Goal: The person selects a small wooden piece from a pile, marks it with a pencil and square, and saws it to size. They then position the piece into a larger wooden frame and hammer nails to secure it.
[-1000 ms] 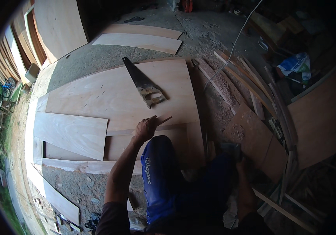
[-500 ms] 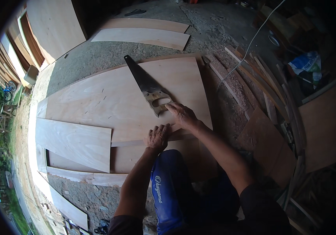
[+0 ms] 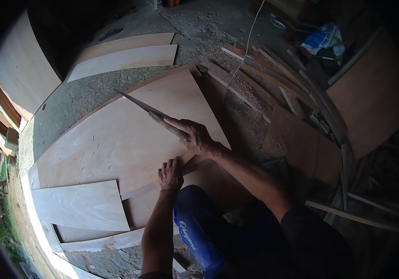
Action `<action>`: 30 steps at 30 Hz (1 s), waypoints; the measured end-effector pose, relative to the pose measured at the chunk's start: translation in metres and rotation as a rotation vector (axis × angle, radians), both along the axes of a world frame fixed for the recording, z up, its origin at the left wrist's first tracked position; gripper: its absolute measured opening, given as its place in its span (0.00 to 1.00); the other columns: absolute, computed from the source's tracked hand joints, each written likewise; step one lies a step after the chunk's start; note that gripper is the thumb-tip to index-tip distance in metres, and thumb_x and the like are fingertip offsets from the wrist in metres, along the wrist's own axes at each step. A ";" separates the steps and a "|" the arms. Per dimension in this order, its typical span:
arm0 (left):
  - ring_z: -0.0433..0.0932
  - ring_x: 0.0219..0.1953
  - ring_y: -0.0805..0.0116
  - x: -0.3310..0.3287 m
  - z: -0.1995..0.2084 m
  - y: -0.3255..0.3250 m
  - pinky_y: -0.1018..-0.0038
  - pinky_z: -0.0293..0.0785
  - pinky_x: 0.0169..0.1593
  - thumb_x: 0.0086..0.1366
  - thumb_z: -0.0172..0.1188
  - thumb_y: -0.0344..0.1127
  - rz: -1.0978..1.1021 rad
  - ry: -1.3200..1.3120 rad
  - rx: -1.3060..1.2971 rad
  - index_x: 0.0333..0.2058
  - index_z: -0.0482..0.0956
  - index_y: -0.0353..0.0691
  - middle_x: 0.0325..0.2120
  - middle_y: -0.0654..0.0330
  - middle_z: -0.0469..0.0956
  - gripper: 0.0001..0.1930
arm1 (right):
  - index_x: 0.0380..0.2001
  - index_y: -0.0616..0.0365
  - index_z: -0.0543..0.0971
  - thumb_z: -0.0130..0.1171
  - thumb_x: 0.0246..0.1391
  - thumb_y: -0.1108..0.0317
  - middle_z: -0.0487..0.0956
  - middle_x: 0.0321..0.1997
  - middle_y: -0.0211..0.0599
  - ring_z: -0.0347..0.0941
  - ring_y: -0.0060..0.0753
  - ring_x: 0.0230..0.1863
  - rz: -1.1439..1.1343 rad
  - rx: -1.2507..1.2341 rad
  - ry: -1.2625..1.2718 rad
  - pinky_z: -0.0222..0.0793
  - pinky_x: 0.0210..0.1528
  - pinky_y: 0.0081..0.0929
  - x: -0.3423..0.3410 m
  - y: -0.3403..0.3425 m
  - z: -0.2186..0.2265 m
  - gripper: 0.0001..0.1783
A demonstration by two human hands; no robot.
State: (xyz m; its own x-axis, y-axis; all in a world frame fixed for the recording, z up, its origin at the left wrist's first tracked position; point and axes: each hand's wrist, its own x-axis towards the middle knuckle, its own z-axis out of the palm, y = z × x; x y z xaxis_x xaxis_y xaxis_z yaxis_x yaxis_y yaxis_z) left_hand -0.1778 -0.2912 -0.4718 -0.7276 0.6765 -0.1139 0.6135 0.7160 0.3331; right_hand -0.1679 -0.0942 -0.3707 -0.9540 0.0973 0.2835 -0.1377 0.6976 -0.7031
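My right hand (image 3: 196, 137) is closed round the handle of a handsaw (image 3: 144, 106). The saw is turned nearly edge-on, its blade pointing up and left over a large pale plywood panel (image 3: 111, 135). Near the panel's close edge, my left hand (image 3: 170, 175) presses down with its fingers curled over the end of a short wooden strip (image 3: 189, 161). That strip runs toward the space under my right wrist, where part of it is hidden. To the left, a smaller plywood piece (image 3: 81, 204) lies across the frame (image 3: 102, 241) beneath.
Two long plywood strips (image 3: 129, 56) lie on the rough floor beyond the panel. At right are scattered wooden battens (image 3: 274, 76), wood shavings, a brown board (image 3: 302, 144) and a blue-and-white bag (image 3: 324, 41). A pale cable (image 3: 246, 53) hangs across the floor. My blue-clad knee (image 3: 195, 209) is beside the panel.
My right hand has taken hold of the saw's handle and tipped the saw from lying flat to nearly edge-on. My left hand stays at the panel's edge. The view has swung right.
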 end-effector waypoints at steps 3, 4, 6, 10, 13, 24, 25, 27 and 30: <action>0.74 0.49 0.52 -0.002 -0.001 -0.006 0.55 0.70 0.49 0.63 0.55 0.38 0.006 0.048 0.083 0.54 0.72 0.49 0.46 0.56 0.76 0.19 | 0.68 0.57 0.64 0.56 0.53 0.76 0.77 0.56 0.47 0.77 0.42 0.52 -0.064 -0.183 0.257 0.74 0.53 0.30 0.112 0.019 0.044 0.37; 0.74 0.49 0.52 -0.005 0.002 -0.007 0.54 0.70 0.49 0.64 0.55 0.38 0.013 0.035 0.086 0.53 0.73 0.49 0.46 0.56 0.76 0.18 | 0.68 0.59 0.64 0.57 0.55 0.75 0.77 0.56 0.47 0.77 0.38 0.51 -0.183 -0.357 0.118 0.74 0.51 0.29 0.152 0.024 0.054 0.36; 0.74 0.49 0.51 -0.004 0.003 0.001 0.53 0.70 0.49 0.64 0.55 0.40 0.013 0.003 0.098 0.52 0.74 0.50 0.46 0.56 0.77 0.17 | 0.68 0.63 0.64 0.58 0.58 0.70 0.77 0.53 0.44 0.75 0.30 0.46 -0.422 -0.583 -0.012 0.73 0.48 0.26 0.227 0.025 0.084 0.34; 0.74 0.49 0.48 -0.004 -0.003 0.018 0.51 0.71 0.49 0.66 0.55 0.42 -0.147 -0.010 0.142 0.50 0.75 0.51 0.46 0.54 0.77 0.15 | 0.66 0.65 0.65 0.59 0.59 0.63 0.78 0.47 0.40 0.72 0.21 0.35 -0.666 -0.541 0.096 0.71 0.38 0.21 0.305 0.002 0.081 0.35; 0.74 0.50 0.47 0.017 -0.003 0.075 0.51 0.71 0.51 0.65 0.57 0.42 -0.308 -0.068 0.152 0.51 0.75 0.51 0.48 0.53 0.76 0.17 | 0.65 0.65 0.67 0.59 0.58 0.61 0.78 0.47 0.41 0.73 0.21 0.35 -0.831 -0.698 0.025 0.71 0.37 0.22 0.342 -0.015 0.063 0.34; 0.68 0.60 0.52 0.059 -0.024 0.155 0.53 0.66 0.58 0.61 0.61 0.40 -0.403 0.072 0.166 0.58 0.72 0.47 0.56 0.56 0.72 0.25 | 0.61 0.67 0.71 0.58 0.59 0.63 0.74 0.61 0.51 0.73 0.44 0.58 -0.917 -0.492 0.034 0.68 0.59 0.38 0.410 -0.026 0.025 0.29; 0.67 0.62 0.52 0.057 -0.024 0.157 0.53 0.65 0.60 0.61 0.61 0.40 -0.409 0.098 0.174 0.58 0.71 0.47 0.57 0.56 0.71 0.25 | 0.61 0.67 0.71 0.58 0.59 0.64 0.74 0.61 0.51 0.73 0.46 0.59 -0.906 -0.513 0.051 0.68 0.61 0.39 0.409 -0.027 0.025 0.29; 0.64 0.64 0.54 0.053 -0.026 0.160 0.54 0.62 0.62 0.61 0.61 0.40 -0.413 0.087 0.228 0.57 0.72 0.48 0.59 0.58 0.70 0.25 | 0.60 0.67 0.72 0.58 0.60 0.64 0.74 0.62 0.51 0.73 0.47 0.60 -0.906 -0.518 0.055 0.67 0.62 0.39 0.405 -0.035 0.019 0.27; 0.64 0.65 0.54 0.049 -0.023 0.165 0.53 0.62 0.62 0.62 0.61 0.42 -0.430 0.142 0.189 0.56 0.72 0.45 0.59 0.59 0.70 0.24 | 0.59 0.67 0.73 0.58 0.60 0.64 0.74 0.61 0.51 0.73 0.47 0.60 -0.860 -0.519 0.033 0.66 0.63 0.39 0.402 -0.043 0.012 0.27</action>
